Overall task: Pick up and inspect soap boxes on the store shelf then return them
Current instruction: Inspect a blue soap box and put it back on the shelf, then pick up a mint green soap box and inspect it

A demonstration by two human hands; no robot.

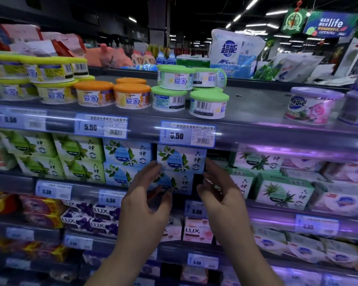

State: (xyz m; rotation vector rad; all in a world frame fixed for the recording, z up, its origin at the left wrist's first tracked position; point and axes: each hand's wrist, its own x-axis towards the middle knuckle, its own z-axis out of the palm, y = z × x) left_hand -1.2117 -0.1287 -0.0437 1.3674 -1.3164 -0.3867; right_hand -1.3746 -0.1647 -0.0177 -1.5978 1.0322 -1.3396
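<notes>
Soap box, white and blue with a leaf print: topmost of a stack of two, resting on a like box on the second shelf, directly under a 5.50 price tag. Left hand below and left of it, fingers extended with their tips at its lower left corner; right hand below and right, fingers extended to its right end, both thumbs spread and gripping nothing. Green-lidded tubs stand on the shelf above.
</notes>
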